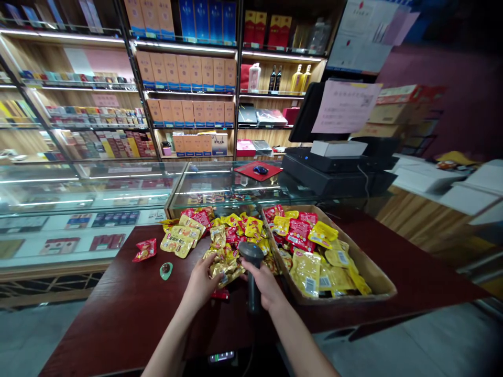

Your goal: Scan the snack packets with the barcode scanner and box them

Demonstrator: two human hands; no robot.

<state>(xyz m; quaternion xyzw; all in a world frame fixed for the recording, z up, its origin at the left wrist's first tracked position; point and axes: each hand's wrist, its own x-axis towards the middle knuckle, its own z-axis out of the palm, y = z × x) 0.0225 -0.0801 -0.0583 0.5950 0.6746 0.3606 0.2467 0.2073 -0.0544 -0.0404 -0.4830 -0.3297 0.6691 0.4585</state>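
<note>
My right hand (267, 285) is wrapped round the handle of a dark barcode scanner (252, 252), held upright with its head over the snack pile. Closed on a crinkled gold snack packet (227, 271) is my left hand (202, 283), just left of the scanner. Behind both hands spreads a heap of small red and yellow packets (253, 226), with larger pale gold packets (178, 238) at its left. To the right, a shallow cardboard box (379, 283) holds several gold, yellow and red packets (306, 267). Part of a red packet (220, 294) shows below my hands.
On the dark red tabletop (129, 309) lie a single red packet (145, 250) and a small green item (165, 270) at the left. Beyond stand a glass display counter (129, 183), a mouse (260, 169) on a red mat, and a monitor (304, 115). Stocked shelves line the wall.
</note>
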